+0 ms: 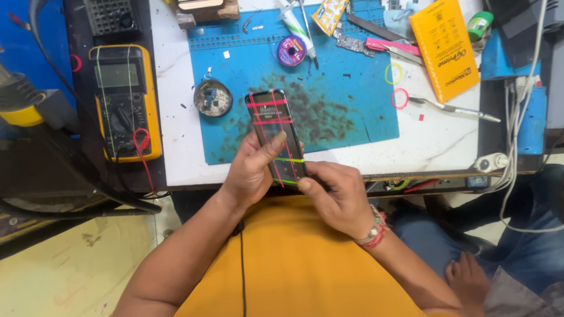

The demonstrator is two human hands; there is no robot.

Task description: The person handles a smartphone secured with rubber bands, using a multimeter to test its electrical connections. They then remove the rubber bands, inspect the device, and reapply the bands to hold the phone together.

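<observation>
One blue mat (341, 88) lies on one white table (435, 141). One yellow meter (124, 100) sits on the left. One orange booklet (443, 47) lies on the right. One phone (276, 138) is held over the near edge of the mat. It is dark and shiny, with pink and green bands stretched across it and along it. Two loose bands (396, 86), one yellow and one pink, lie on the table. The left hand (252, 170) wraps around the phone. The right hand (335, 194) pinches its bottom end.
</observation>
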